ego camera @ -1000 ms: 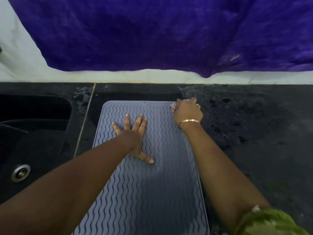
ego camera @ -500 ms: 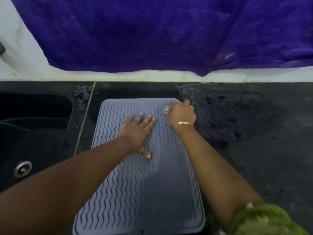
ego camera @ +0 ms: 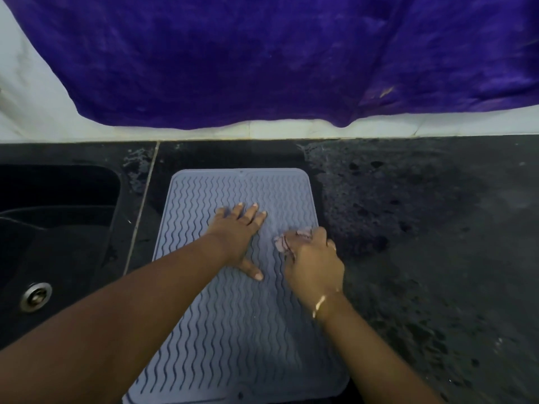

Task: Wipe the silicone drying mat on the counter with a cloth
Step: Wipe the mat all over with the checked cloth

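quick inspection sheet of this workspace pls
surface: black counter, blotchy, maybe wet, right of the mat
job's things: grey mat flat on the counter; cloth bunched on the mat's right side
clutter: nothing seen
grippers: left hand flat on the mat, fingers spread; right hand grips the cloth
cables: nothing seen
surroundings: sink with drain to the left; purple fabric hanging over a white wall

Both forearms bare; thin gold bangle (ego camera: pixel 318 306) on right wrist; short pale nails, left hand (ego camera: pixel 237 237).
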